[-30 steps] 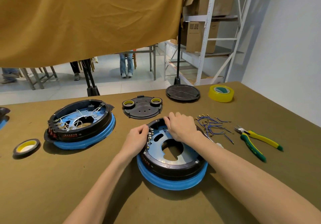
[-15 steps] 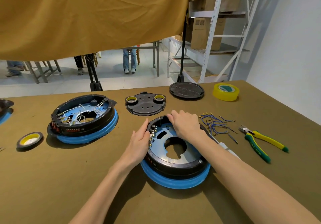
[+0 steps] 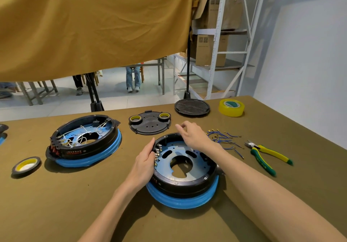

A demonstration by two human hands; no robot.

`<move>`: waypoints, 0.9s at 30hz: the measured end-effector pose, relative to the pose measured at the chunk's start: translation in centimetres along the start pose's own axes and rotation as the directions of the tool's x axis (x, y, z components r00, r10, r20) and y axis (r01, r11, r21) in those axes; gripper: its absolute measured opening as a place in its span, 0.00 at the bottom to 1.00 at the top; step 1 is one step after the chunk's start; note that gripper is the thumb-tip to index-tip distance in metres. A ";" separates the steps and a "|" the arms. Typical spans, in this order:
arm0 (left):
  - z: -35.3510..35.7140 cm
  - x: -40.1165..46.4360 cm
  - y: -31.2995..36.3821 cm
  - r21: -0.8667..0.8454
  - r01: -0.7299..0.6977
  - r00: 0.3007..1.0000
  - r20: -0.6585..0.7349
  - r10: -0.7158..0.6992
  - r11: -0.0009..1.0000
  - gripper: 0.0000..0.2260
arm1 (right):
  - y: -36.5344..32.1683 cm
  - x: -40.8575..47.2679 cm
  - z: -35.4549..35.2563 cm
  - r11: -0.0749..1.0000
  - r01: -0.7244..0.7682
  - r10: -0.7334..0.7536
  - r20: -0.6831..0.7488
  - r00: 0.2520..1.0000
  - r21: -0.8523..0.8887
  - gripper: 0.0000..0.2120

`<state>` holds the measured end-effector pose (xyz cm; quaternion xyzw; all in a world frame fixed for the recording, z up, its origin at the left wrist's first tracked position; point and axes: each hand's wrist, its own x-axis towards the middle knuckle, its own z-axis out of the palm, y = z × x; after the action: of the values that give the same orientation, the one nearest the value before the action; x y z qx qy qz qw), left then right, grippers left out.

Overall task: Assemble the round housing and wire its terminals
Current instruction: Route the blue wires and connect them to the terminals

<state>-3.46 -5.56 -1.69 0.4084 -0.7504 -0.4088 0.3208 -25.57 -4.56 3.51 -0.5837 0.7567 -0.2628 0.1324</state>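
Observation:
A round black housing (image 3: pixel 187 185) on a blue ring sits in front of me, with a blue plate inside and a row of metal terminals (image 3: pixel 157 153) at its left inner wall. My left hand (image 3: pixel 144 163) rests against the housing's left rim with fairly straight fingers. My right hand (image 3: pixel 193 136) hovers above the far rim, fingers loosely curled, with nothing visible in it. Loose blue wires (image 3: pixel 223 139) with crimped ends lie just right of that hand.
A second, wired housing (image 3: pixel 84 140) stands at the left. Behind are a black cover plate (image 3: pixel 150 127) carrying two small tape rolls and a black round lid (image 3: pixel 191 106). Yellow tape (image 3: pixel 231 107) and pliers (image 3: pixel 266 155) lie right, a tape roll (image 3: pixel 26 165) far left.
My right hand has lifted off the housing's far rim and now hovers above it. My left hand has slid along the left rim and stays against it.

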 end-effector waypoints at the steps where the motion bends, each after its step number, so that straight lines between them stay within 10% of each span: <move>1: 0.0 0.0 0.0 -0.008 0.004 1.000 -0.006 -0.004 1.000 0.22 | 0.5 -0.3 -0.8 0.997 -0.019 0.026 -0.090 0.996 0.077 0.20; 4: 0.2 0.0 0.0 -0.046 0.017 0.999 -0.026 -0.018 0.999 0.22 | 4.1 -1.3 -2.9 0.985 -0.168 0.155 -0.271 0.950 -0.026 0.12; 11: 0.4 0.2 0.0 -0.095 0.019 0.998 -0.063 -0.026 0.995 0.21 | 9.5 -2.2 -3.8 0.876 -0.377 0.361 -0.107 0.926 -0.302 0.17; 27: 0.5 1.4 -1.3 -0.147 0.011 0.999 -0.043 -0.017 0.989 0.21 | 9.0 -1.3 -6.9 0.966 0.000 0.113 -0.422 0.900 0.259 0.09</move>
<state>-4.01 -7.04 -2.88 0.3980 -0.7080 -0.4560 0.3638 -36.04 -0.06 4.06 -0.4666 0.7441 -0.4762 0.0420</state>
